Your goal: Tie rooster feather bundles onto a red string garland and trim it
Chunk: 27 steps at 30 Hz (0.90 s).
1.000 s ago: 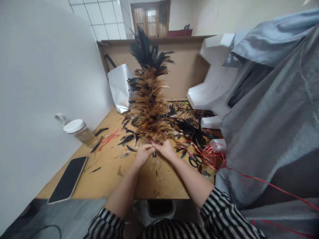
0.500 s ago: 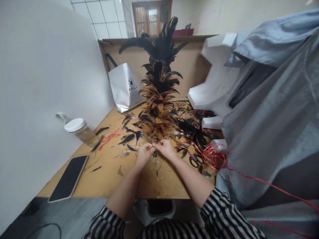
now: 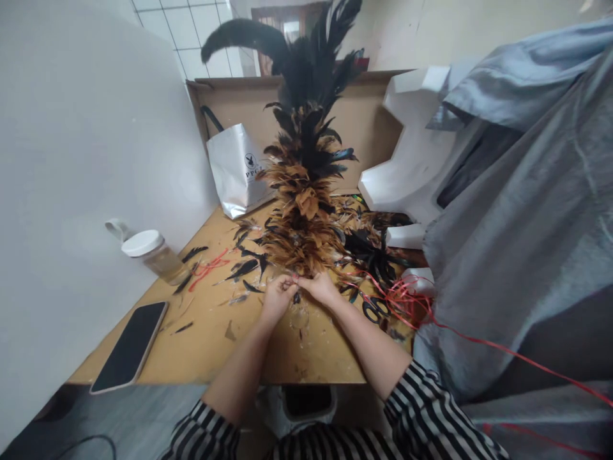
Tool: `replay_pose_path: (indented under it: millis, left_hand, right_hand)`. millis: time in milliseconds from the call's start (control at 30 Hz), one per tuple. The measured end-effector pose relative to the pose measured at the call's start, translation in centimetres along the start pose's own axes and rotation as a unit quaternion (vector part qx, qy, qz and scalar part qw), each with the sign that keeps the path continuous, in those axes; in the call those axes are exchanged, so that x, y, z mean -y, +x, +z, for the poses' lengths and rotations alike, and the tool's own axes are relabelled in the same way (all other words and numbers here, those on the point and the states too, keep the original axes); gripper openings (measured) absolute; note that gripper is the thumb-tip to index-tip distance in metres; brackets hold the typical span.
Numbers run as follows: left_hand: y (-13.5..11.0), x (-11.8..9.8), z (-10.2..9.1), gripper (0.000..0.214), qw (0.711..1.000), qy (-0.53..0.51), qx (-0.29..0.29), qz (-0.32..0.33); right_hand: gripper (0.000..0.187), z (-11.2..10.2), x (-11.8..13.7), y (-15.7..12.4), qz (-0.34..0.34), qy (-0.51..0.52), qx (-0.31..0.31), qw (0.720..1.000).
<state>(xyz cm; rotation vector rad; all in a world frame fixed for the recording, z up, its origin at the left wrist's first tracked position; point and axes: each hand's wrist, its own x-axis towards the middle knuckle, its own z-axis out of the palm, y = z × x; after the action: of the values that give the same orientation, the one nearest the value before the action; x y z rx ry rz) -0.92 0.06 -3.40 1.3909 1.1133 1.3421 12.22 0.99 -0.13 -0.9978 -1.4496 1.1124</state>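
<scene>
A tall feather duster (image 3: 306, 185) stands upright in front of me, brown at the bottom and black at its top. At its base my left hand (image 3: 280, 294) is closed in a pinch, its fingertips meeting those of my right hand (image 3: 318, 286). A small bit of red string (image 3: 295, 278) shows between the pinched fingers of both hands. Its ends are hidden by the fingers, and so is the duster's lower end. A dark feather tip (image 3: 297, 298) pokes out just below my hands.
Loose feathers (image 3: 244, 268) lie across the table (image 3: 205, 345). Scissors (image 3: 376, 310) and a tangle of red string (image 3: 407, 297) are at right, beside white foam (image 3: 407, 153) and grey cloth (image 3: 527, 211). A phone (image 3: 129, 345), a lidded cup (image 3: 160, 255) and a silver bag (image 3: 237, 172) are at left.
The feather duster has tilted toward me; its black top now reaches higher in view and looks larger. Both hands stay pinched together at its base, nearly in the same place.
</scene>
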Motion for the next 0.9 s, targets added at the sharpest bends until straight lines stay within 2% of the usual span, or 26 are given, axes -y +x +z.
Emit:
replay_pose_path:
  millis: [167,267,333,400,467,533,633,700,767,867,900]
  left_hand:
    - [-0.2,-0.5,-0.8,0.024,0.989,0.005,0.143,-0.025]
    - [-0.1,-0.4,-1.3,0.028,0.984,0.008,0.172,-0.054]
    - [-0.1,-0.2,-1.5,0.028,0.986,0.011,0.159,-0.054]
    - [0.0,-0.1,-1.4,0.026,0.988,0.026,0.143,-0.045]
    - [0.1,0.0,-1.2,0.023,0.990,0.045,0.129,-0.035]
    - [0.1,0.0,-1.0,0.019,0.994,0.056,0.094,-0.010]
    - [0.3,-0.2,-1.1,0.008,0.993,0.092,0.004,0.073]
    - [0.4,-0.3,-1.4,0.006,0.984,0.130,-0.032,0.118]
    - [0.4,-0.6,-1.5,0.008,0.981,0.148,-0.037,0.124]
    - [0.3,-0.9,-1.4,0.001,0.984,0.134,-0.053,0.100]
    - [0.3,-1.0,-1.3,0.005,0.986,0.124,-0.063,0.089]
  right_hand:
    - [0.024,-1.1,1.2,-0.3,0.005,0.014,0.059,0.998]
    - [0.028,-1.2,1.2,-0.3,0.032,0.026,0.119,0.992]
    - [0.031,-1.0,0.7,-0.1,0.043,0.028,0.135,0.990]
    - [0.031,-0.9,0.1,0.0,0.040,0.003,0.118,0.992]
    - [0.027,-0.9,-0.4,0.2,0.017,-0.050,0.089,0.995]
    - [0.023,-1.0,-0.6,0.2,-0.033,-0.127,0.063,0.989]
    - [0.021,-1.2,-0.8,0.2,-0.119,-0.237,0.039,0.964]
    - [0.018,-1.3,-0.9,0.1,-0.137,-0.298,0.034,0.944]
    - [0.016,-1.4,-1.0,0.0,-0.137,-0.353,0.024,0.925]
    - [0.017,-1.5,-1.4,0.0,-0.161,-0.405,0.001,0.900]
    - [0.018,-1.5,-1.5,0.1,-0.174,-0.415,-0.001,0.893]
